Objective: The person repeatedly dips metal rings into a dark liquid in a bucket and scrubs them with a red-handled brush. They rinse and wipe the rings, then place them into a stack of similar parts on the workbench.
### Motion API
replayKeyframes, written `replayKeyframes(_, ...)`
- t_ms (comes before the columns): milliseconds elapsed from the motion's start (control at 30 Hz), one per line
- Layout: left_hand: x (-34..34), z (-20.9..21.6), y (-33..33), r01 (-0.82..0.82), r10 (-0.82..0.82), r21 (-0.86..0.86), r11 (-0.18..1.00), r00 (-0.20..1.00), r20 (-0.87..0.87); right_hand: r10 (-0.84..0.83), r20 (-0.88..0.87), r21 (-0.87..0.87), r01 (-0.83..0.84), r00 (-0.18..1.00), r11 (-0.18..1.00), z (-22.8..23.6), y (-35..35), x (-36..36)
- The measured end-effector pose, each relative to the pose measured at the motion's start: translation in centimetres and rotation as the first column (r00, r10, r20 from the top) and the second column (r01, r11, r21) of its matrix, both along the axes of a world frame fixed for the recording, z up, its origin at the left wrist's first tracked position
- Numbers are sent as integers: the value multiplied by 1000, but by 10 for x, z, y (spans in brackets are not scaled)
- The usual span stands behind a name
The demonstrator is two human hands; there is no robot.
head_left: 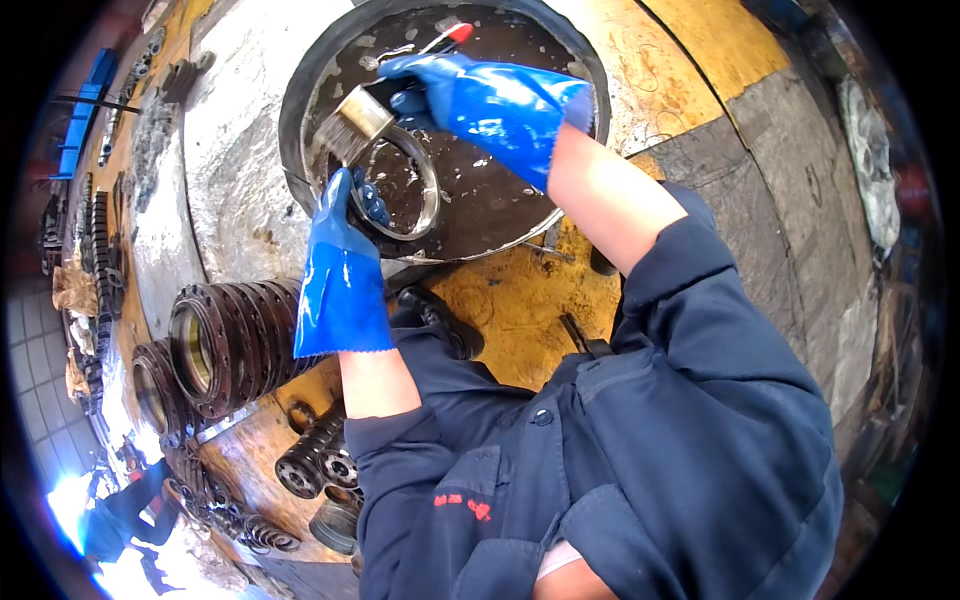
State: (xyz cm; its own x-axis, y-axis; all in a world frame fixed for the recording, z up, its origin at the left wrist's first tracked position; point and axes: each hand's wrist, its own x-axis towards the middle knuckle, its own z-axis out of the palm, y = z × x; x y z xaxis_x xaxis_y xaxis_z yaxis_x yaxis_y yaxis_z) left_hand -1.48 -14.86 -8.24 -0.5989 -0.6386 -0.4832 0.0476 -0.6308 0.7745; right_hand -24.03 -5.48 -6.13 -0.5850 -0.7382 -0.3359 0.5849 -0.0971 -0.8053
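My left hand [345, 235], in a long blue rubber glove, grips a shiny metal ring [430, 190] by its left side, with fingers reaching inside it. The ring is held tilted over a round basin [296, 110] of dark liquid. In my right hand [450, 92], also blue-gloved, is a flat brush with a metal ferrule [364, 114]. Its bristles [342, 140] meet or nearly meet the ring's upper left edge. A red-tipped handle [459, 33] shows just beyond the right glove; whether it belongs to the brush I cannot tell.
Stacked dark ribbed metal rings [235, 345] stand left of my legs, with smaller cylindrical parts [318, 455] below them. Chains and other parts line the far left. A person [130, 515] is at lower left beside a bright glare. Grey sheets [790, 200] cover the floor at right.
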Motion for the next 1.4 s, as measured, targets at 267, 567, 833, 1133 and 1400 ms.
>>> replayKeyframes(267, 10, 9, 14, -44, 45, 17, 999, 995, -90, -58, -163, 93, 74, 985, 993, -11, 45, 0)
replayKeyframes(567, 1, 21, 19, -95, 99, 29, 995, 981, -167, 32, -155, 27, -28, 987, 999, -145, 83, 1)
replayKeyframes(833, 3, 14, 13, -50, 44, -44, 998, 991, -125, 190, -177, 359, -116, 966, 926, -49, 119, 36)
replayKeyframes(1133, 0, 46, 69, 13, 5, -235, 972, 997, 77, 394, -638, 505, -27, 661, 863, -13, 129, 19)
replayKeyframes(1400, -4, 57, 107, 171, -103, -395, 903, 977, 187, 563, -710, 571, -121, 424, 812, -12, 128, 17)
